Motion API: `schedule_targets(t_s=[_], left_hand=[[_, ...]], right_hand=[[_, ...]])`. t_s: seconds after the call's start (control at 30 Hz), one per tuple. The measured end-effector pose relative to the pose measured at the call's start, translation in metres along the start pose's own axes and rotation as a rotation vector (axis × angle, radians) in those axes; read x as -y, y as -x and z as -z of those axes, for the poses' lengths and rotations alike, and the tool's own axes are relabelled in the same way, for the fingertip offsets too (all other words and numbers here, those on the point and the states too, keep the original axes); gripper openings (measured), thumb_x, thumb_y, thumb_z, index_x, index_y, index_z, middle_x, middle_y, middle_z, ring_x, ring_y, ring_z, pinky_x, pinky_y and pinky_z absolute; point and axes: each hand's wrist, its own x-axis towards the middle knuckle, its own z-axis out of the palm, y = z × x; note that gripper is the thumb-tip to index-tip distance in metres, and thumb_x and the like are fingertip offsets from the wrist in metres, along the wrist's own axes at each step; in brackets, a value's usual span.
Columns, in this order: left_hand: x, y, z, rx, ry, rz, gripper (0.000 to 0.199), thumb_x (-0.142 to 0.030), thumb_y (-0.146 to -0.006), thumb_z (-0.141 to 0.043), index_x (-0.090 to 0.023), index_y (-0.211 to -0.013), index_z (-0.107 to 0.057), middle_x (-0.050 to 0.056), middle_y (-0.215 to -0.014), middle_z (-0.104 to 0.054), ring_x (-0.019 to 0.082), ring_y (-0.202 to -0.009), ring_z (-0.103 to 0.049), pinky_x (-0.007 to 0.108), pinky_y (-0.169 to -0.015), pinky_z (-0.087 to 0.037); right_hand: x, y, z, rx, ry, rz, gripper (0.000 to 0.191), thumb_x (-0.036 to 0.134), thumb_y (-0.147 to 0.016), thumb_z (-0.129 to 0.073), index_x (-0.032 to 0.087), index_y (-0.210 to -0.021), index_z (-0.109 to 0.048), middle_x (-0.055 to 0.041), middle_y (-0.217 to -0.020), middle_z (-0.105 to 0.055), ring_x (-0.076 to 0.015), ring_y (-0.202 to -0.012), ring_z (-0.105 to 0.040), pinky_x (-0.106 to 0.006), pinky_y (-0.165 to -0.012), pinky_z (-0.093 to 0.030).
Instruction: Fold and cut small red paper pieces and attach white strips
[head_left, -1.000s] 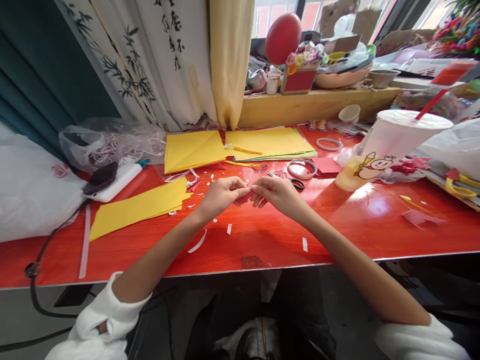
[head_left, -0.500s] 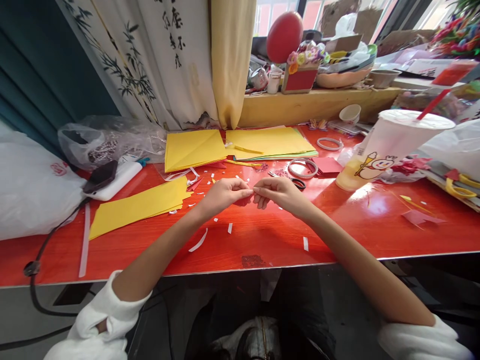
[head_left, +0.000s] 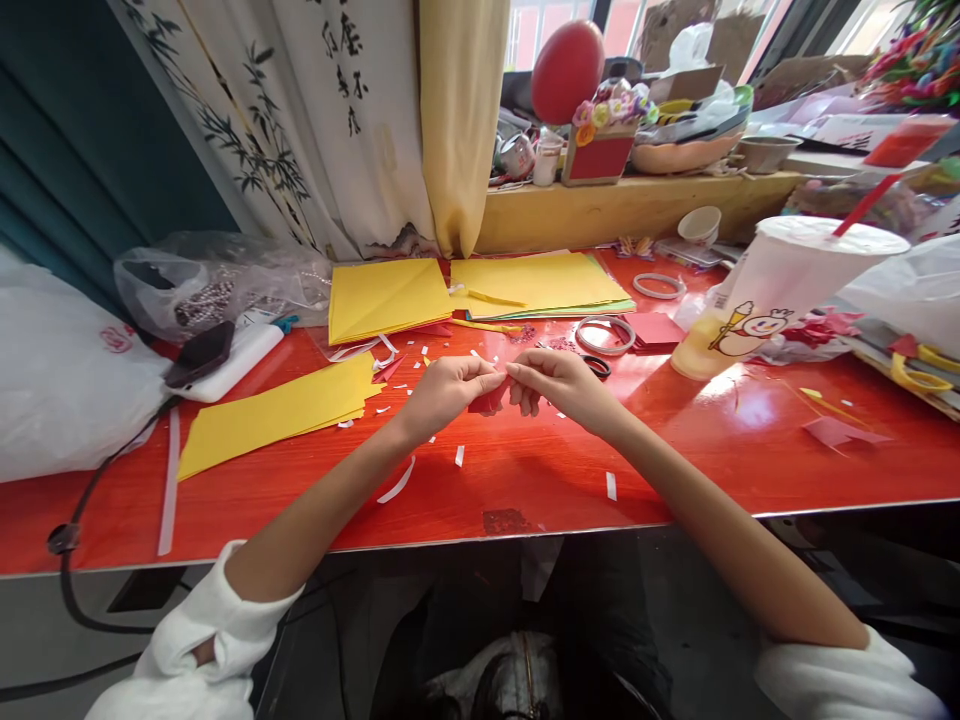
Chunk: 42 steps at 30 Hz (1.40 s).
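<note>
Seen from one head-worn camera, looking forward and down, close over the red table [head_left: 750, 440], toward the windowsill [head_left: 637, 205].

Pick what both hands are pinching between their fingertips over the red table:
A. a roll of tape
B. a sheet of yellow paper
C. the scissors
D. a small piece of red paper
D: the left hand and right hand meet on a small piece of red paper; the yellow paper lies flat on the red table to the left, untouched.
</note>
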Motion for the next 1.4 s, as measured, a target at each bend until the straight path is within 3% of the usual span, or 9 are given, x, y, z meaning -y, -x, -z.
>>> schedule_targets(t_s=[0.23, 0.37, 0.57, 0.7, 0.87, 1.03, 1.2, 1.33, 1.4], left_hand=[[-0.006, -0.001, 0.002, 0.087, 0.022, 0.103, 0.017, -0.026, -0.082, -0.053, -0.011, -0.074, -0.056, 0.002, -0.068, -0.06, 0.01, -0.061, -0.06, 0.024, -0.062, -0.049], [-0.002, -0.001, 0.002, 0.033, -0.058, 0.073, 0.021, -0.025, -0.085, -0.049, -0.014, -0.068, -0.051, -0.001, -0.055, -0.055, 0.007, -0.049, -0.054, 0.021, -0.052, -0.045], [0.001, -0.003, 0.004, 0.108, -0.066, 0.148, 0.02, -0.03, -0.083, -0.053, -0.012, -0.074, -0.055, 0.002, -0.06, -0.061, 0.009, -0.05, -0.057, 0.021, -0.053, -0.046], [0.003, -0.003, 0.002, 0.054, -0.086, 0.131, 0.019, -0.027, -0.084, -0.049, -0.013, -0.073, -0.053, 0.0, -0.057, -0.058, 0.008, -0.048, -0.054, 0.021, -0.053, -0.045], [0.009, -0.007, 0.008, 0.129, -0.086, 0.122, 0.019, -0.031, -0.08, -0.054, -0.013, -0.075, -0.057, 0.002, -0.074, -0.059, 0.011, -0.065, -0.058, 0.024, -0.061, -0.05], [0.018, -0.01, 0.009, 0.082, -0.177, 0.108, 0.019, -0.03, -0.078, -0.055, -0.014, -0.067, -0.054, 0.0, -0.066, -0.053, 0.009, -0.057, -0.051, 0.024, -0.056, -0.044], [0.015, -0.008, 0.006, 0.129, -0.184, 0.099, 0.02, -0.032, -0.076, -0.056, -0.013, -0.07, -0.057, 0.001, -0.065, -0.055, 0.01, -0.059, -0.055, 0.024, -0.059, -0.045], [0.006, -0.004, 0.008, 0.141, -0.268, 0.118, 0.025, -0.037, -0.074, -0.058, -0.014, -0.065, -0.058, 0.001, -0.058, -0.056, 0.009, -0.048, -0.048, 0.021, -0.047, -0.038], [0.001, -0.001, 0.013, 0.229, -0.384, 0.151, 0.031, -0.043, -0.074, -0.057, -0.015, -0.059, -0.056, 0.001, -0.052, -0.056, 0.01, -0.044, -0.047, 0.02, -0.042, -0.034]], right_hand=[[-0.001, 0.004, -0.004, -0.176, 0.121, 0.073, 0.03, 0.038, -0.086, -0.048, 0.016, -0.066, -0.052, 0.0006, -0.058, -0.056, -0.0074, -0.046, -0.05, -0.022, -0.046, -0.04], [-0.002, 0.003, -0.006, -0.213, 0.153, 0.081, 0.029, 0.036, -0.087, -0.047, 0.017, -0.065, -0.051, 0.0009, -0.057, -0.055, -0.0071, -0.046, -0.05, -0.022, -0.047, -0.04], [-0.008, 0.0, -0.005, -0.235, 0.166, 0.073, 0.031, 0.037, -0.087, -0.045, 0.017, -0.065, -0.05, 0.0006, -0.058, -0.056, -0.0073, -0.047, -0.049, -0.021, -0.046, -0.039], [-0.01, -0.001, -0.005, -0.233, 0.177, 0.073, 0.031, 0.037, -0.088, -0.045, 0.017, -0.064, -0.05, 0.001, -0.057, -0.055, -0.0071, -0.046, -0.049, -0.021, -0.046, -0.039], [-0.013, -0.002, -0.006, -0.22, 0.197, 0.067, 0.031, 0.038, -0.088, -0.043, 0.017, -0.066, -0.051, 0.0004, -0.058, -0.056, -0.0077, -0.046, -0.05, -0.021, -0.047, -0.039], [-0.015, -0.002, -0.008, -0.206, 0.228, 0.063, 0.031, 0.038, -0.087, -0.044, 0.017, -0.066, -0.051, 0.0007, -0.057, -0.056, -0.0082, -0.047, -0.05, -0.022, -0.048, -0.04], [-0.014, -0.002, -0.006, -0.195, 0.273, 0.052, 0.031, 0.036, -0.088, -0.04, 0.017, -0.066, -0.05, 0.0, -0.059, -0.056, -0.0083, -0.049, -0.05, -0.022, -0.05, -0.04], [-0.014, -0.004, -0.001, -0.108, 0.348, 0.019, 0.028, 0.032, -0.087, -0.04, 0.017, -0.066, -0.051, 0.0004, -0.058, -0.056, -0.0084, -0.05, -0.049, -0.022, -0.051, -0.038], [-0.016, -0.005, 0.002, -0.003, 0.399, -0.009, 0.026, 0.029, -0.084, -0.044, 0.017, -0.062, -0.052, 0.0019, -0.053, -0.054, -0.0083, -0.048, -0.047, -0.021, -0.049, -0.035]])
